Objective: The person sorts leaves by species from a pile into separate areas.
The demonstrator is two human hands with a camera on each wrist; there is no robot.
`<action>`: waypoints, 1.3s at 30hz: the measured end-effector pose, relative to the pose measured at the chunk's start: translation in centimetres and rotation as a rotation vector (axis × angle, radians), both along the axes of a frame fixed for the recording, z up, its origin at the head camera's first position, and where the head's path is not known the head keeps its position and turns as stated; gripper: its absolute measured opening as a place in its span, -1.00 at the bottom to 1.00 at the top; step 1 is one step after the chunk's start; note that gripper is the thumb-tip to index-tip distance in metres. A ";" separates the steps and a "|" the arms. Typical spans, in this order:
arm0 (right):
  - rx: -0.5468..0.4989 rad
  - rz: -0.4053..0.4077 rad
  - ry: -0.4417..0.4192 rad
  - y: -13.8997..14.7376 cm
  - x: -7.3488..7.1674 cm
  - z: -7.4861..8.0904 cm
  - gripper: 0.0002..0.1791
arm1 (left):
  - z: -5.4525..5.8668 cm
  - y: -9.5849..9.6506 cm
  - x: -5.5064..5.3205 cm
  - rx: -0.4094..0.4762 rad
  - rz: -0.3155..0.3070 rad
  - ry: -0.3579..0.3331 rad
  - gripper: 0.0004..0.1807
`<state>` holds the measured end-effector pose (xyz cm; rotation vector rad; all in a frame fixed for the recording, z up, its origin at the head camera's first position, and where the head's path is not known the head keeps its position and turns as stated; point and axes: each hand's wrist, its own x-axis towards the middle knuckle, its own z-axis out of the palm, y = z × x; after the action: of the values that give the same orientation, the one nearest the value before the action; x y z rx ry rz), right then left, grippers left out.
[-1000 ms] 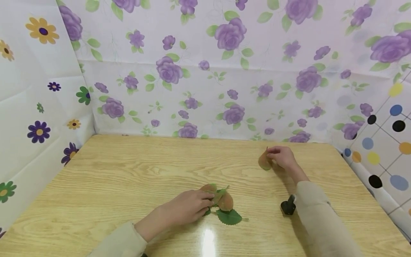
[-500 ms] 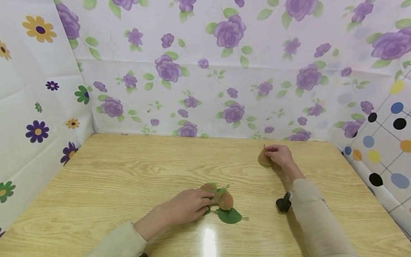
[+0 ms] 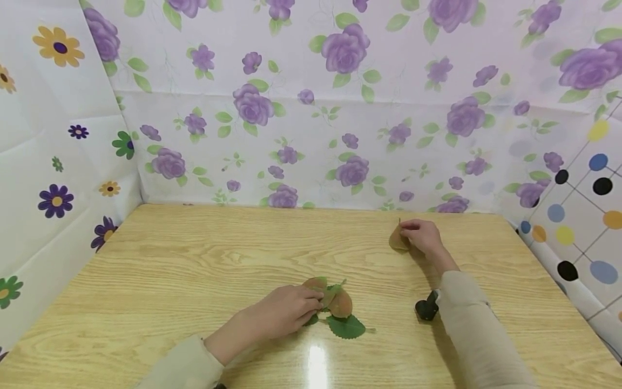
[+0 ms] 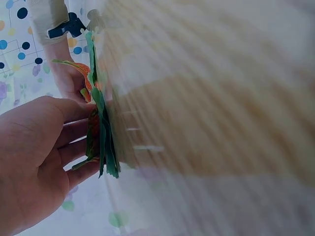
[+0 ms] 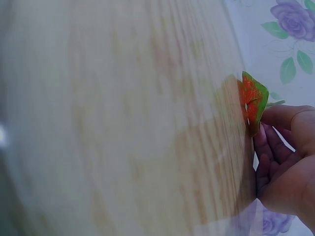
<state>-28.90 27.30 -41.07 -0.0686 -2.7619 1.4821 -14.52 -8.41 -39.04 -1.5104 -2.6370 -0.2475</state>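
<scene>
My right hand [image 3: 421, 236] pinches an orange leaf with a green edge [image 3: 397, 239] by its stem end, low at the back right of the table. In the right wrist view this leaf [image 5: 254, 103] stands tilted at the fingertips, close over the wood. My left hand [image 3: 286, 310] rests its extended fingers on a small cluster of leaves near the table's middle. That cluster shows an orange leaf [image 3: 342, 304], a serrated green leaf [image 3: 346, 327] and another orange-green leaf [image 3: 316, 282], partly hidden by the fingers. Seen edge-on in the left wrist view, the green leaves [image 4: 104, 132] overlap one another.
The wood-grain table [image 3: 204, 254] meets a purple-flowered backdrop [image 3: 291, 135] at its far edge. A flower-patterned sheet [image 3: 58, 162] borders the left side and a dotted sheet [image 3: 583, 232] the right. A black device [image 3: 426, 307] sits at the right sleeve [image 3: 478, 324].
My right hand has shifted slightly left with the leaf, which has changed its tilt. The left hand and the leaf cluster stay in place.
</scene>
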 end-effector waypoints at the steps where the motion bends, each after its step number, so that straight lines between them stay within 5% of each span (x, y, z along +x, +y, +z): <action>1: -0.002 0.004 -0.003 0.0 0.0 0.0 -0.65 | 0.0 0.0 0.0 0.001 0.006 0.000 -0.85; 20: 0.011 0.005 0.013 0.1 0.0 -0.2 -0.68 | 0.0 0.6 -0.5 0.093 0.045 -0.050 -0.90; 28: 0.005 -0.003 -0.008 0.0 -0.2 -0.1 -0.66 | -0.6 0.6 -0.9 0.122 0.095 -0.091 -0.64; 39: 0.027 0.034 -0.025 0.2 -0.3 -0.1 -0.66 | 0.2 1.0 -0.9 0.034 0.141 -0.102 -0.55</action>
<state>-29.18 27.47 -41.22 -0.0404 -2.8154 1.4611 -15.40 -7.39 -38.81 -1.3278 -2.7873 -0.3649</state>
